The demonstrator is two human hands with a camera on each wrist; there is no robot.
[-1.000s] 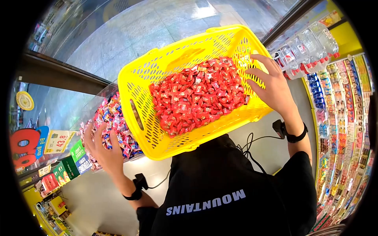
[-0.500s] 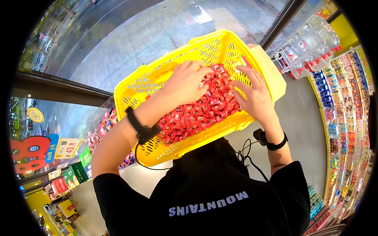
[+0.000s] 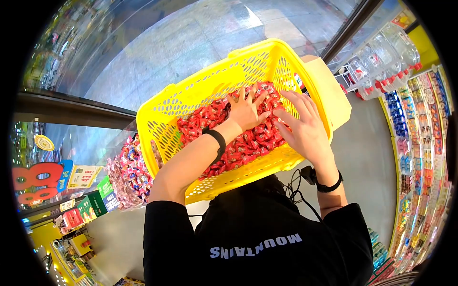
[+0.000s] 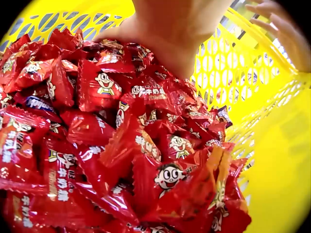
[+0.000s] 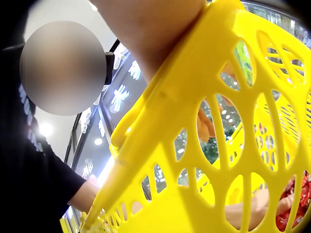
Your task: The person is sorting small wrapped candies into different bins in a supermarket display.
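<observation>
A yellow perforated basket [image 3: 200, 80] holds a heap of red-wrapped candies [image 3: 250, 143]. My left hand [image 3: 245, 113] lies on the heap near its middle, fingers spread; in the left wrist view the hand [image 4: 170, 41] rests against red wrappers [image 4: 170, 179], its fingertips out of sight. Over the basket's right part is my right hand [image 3: 305, 131], fingers extended and slightly bent, holding nothing visible. In the right wrist view the near basket wall [image 5: 165, 116] hides most of that hand, with fingers [image 5: 206, 125] showing through a hole.
Mixed wrapped candies [image 3: 131, 171] lie left of the basket, near price signs [image 3: 85, 177]. A cardboard-coloured box [image 3: 329, 90] adjoins the basket's right side. Bottles [image 3: 381, 64] stand at upper right, above packed shelves [image 3: 420, 157]. Cables [image 3: 296, 186] hang by the right wrist.
My left hand has moved from over the mixed candies at the left into the basket, then down onto the red heap. The right hand has shifted slightly down and left over the basket.
</observation>
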